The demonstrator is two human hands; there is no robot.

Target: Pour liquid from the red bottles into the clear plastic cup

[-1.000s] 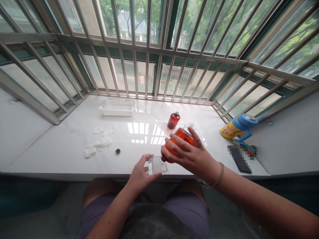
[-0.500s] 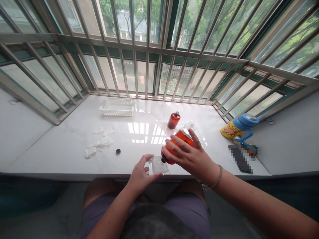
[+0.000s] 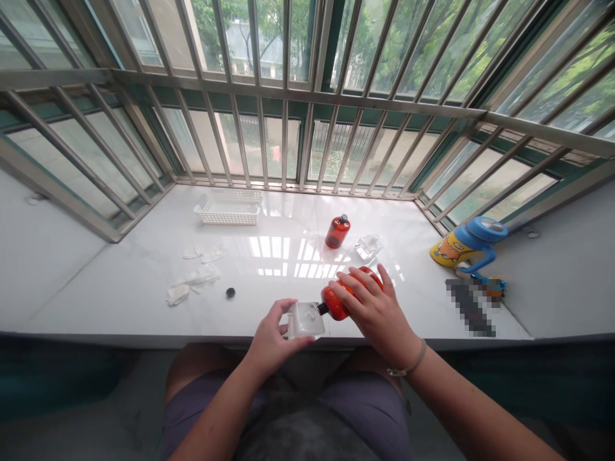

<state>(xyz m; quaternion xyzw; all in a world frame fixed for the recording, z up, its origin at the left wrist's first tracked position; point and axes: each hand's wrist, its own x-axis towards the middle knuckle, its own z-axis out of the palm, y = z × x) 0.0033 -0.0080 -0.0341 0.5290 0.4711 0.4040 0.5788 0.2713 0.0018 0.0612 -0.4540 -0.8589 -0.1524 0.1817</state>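
My left hand (image 3: 275, 336) grips a small clear square container (image 3: 306, 320) by its sides, above the sill's front edge. In my right hand (image 3: 379, 314) is a red-orange bottle (image 3: 338, 303), tipped on its side with the black neck (image 3: 323, 308) pointing left at the container's rim. Whether liquid is flowing I cannot tell. Behind them stands a second red bottle (image 3: 337, 232) with a dark cap. Beside it sits a clear faceted container (image 3: 369, 248). A small black cap (image 3: 230, 292) lies to the left of my hands.
Crumpled white tissues or gloves (image 3: 195, 282) lie at left on the white sill (image 3: 278, 237). A white perforated basket (image 3: 229, 208) stands at the back. To the right are a yellow-and-blue flask (image 3: 464, 242) and a blurred dark object (image 3: 468, 306). Metal bars (image 3: 288, 141) line the window behind.
My right hand has shifted slightly right and down, and the bottle lies more nearly level. The clear faceted container behind it shows more fully. My left hand keeps its grip.
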